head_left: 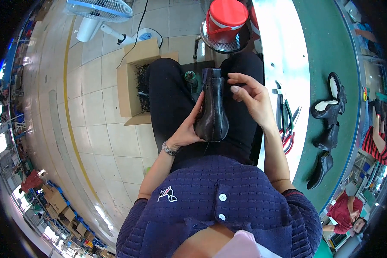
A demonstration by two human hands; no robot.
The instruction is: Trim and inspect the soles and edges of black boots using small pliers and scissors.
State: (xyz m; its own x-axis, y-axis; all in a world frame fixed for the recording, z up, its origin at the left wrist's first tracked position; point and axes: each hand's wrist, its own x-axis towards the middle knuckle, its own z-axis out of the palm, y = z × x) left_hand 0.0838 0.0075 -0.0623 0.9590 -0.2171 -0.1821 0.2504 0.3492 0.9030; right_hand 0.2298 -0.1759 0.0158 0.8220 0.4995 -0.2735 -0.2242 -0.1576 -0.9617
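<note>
A black leather shoe [213,114] stands on end over my lap, its rounded end toward me and its opening at the far end. My left hand [187,129] grips it along its left side. To the right of the shoe's far end is my right hand [253,96], apart from it. The index finger and thumb of that hand are bent, with a gap between their tips, and nothing shows in them. Just left of the shoe a green bottle-like thing [191,77] stands between my knees.
On the right, pliers and scissors [285,116] lie on a white bench [284,47]. Several black shoes [325,136] sit on the green belt beyond. A cardboard box [129,86] stands left, a fan [101,10] beyond it. A red bucket [225,26] rests on a stool [234,46].
</note>
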